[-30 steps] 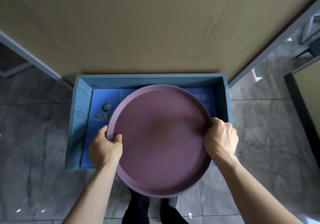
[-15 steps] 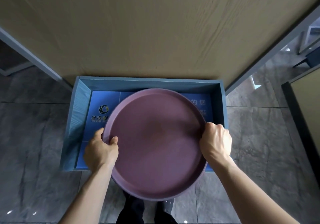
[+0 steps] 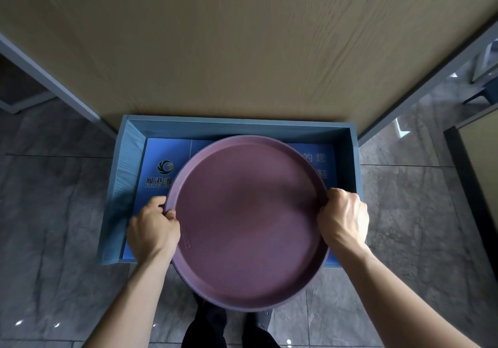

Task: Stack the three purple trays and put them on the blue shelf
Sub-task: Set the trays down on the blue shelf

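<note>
A round purple tray stack fills the middle of the view; only the top tray shows, so how many lie under it is hidden. My left hand grips its left rim and my right hand grips its right rim. The stack hangs over the blue shelf, a low open box on the floor with a blue printed sheet inside. The near part of the stack juts out past the shelf's front edge, above my feet.
A tan wooden panel rises right behind the shelf. Grey metal frame bars flank it on both sides. Grey stone floor tiles surround the shelf. A dark-framed panel stands at the far right.
The tray stack and both hands have drifted slightly down and toward the shelf's back wall. Both grips stay on the rim.
</note>
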`<action>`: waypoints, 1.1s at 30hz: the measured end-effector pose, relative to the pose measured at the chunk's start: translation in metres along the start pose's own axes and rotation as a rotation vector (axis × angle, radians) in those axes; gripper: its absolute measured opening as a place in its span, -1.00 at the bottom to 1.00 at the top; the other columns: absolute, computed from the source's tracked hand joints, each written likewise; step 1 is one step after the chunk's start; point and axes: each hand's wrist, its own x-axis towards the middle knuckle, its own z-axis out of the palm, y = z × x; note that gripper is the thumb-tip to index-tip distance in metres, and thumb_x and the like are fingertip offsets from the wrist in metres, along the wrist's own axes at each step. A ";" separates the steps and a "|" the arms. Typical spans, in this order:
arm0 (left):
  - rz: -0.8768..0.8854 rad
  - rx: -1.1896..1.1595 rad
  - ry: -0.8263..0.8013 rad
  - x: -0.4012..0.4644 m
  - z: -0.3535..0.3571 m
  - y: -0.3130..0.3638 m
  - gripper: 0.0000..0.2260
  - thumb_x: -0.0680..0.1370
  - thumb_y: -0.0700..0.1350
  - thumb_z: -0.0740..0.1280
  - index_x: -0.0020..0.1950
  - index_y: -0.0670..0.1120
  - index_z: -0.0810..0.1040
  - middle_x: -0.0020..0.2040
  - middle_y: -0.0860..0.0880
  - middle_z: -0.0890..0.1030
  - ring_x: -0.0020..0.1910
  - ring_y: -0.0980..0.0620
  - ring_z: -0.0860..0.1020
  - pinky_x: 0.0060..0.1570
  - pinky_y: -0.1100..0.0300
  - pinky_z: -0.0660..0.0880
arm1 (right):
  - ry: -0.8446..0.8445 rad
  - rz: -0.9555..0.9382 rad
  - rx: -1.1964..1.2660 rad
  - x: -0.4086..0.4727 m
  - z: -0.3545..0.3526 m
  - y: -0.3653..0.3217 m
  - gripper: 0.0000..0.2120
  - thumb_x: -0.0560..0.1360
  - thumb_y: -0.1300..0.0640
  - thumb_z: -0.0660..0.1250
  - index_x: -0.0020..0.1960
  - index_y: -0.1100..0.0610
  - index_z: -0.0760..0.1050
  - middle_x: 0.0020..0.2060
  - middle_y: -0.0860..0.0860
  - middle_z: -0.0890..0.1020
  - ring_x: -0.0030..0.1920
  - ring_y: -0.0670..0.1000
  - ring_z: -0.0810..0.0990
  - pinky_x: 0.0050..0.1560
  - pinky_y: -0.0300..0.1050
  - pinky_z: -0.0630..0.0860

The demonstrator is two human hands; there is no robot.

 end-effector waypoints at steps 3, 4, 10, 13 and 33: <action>-0.015 -0.037 -0.008 0.003 -0.001 0.002 -0.78 0.50 -0.18 0.43 0.15 -0.10 0.63 0.05 -0.12 0.73 0.06 -0.24 0.62 -0.16 0.11 0.35 | -0.008 0.004 0.005 0.001 0.000 0.000 -0.81 0.39 0.37 0.26 -0.11 0.22 0.62 -0.18 0.22 0.65 -0.12 0.34 0.62 -0.24 -0.03 0.42; -0.021 -0.049 -0.009 0.003 -0.002 0.002 -0.79 0.50 -0.17 0.44 0.12 -0.10 0.64 0.04 -0.11 0.73 0.05 -0.22 0.63 -0.16 0.11 0.36 | -0.010 0.007 0.015 0.001 0.000 0.000 -0.81 0.39 0.37 0.26 -0.12 0.22 0.62 -0.18 0.22 0.65 -0.13 0.34 0.62 -0.24 -0.04 0.42; -0.045 -0.067 -0.011 0.009 -0.001 -0.001 -0.75 0.47 -0.15 0.48 0.14 -0.08 0.65 0.05 -0.06 0.73 0.05 -0.17 0.63 -0.14 0.12 0.41 | -0.027 0.032 0.049 0.003 -0.002 -0.002 -0.79 0.38 0.35 0.27 -0.09 0.18 0.63 -0.17 0.22 0.66 -0.10 0.33 0.62 -0.21 -0.01 0.47; -0.041 -0.057 -0.002 0.008 -0.002 -0.002 -0.77 0.46 -0.14 0.48 0.11 -0.06 0.66 0.01 -0.04 0.73 0.05 -0.17 0.63 -0.16 0.11 0.41 | -0.037 0.028 0.038 0.004 -0.004 -0.003 -0.77 0.40 0.36 0.26 -0.04 0.19 0.62 -0.13 0.23 0.65 -0.08 0.33 0.62 -0.21 -0.03 0.44; -0.044 0.028 -0.007 0.013 0.000 -0.003 -0.74 0.44 0.00 0.48 0.13 0.09 0.64 0.01 0.09 0.73 0.09 -0.11 0.61 -0.07 0.01 0.53 | -0.024 -0.015 -0.020 0.005 -0.001 0.007 -0.84 0.39 0.33 0.33 -0.08 0.19 0.62 -0.16 0.24 0.65 -0.09 0.35 0.61 -0.24 -0.04 0.40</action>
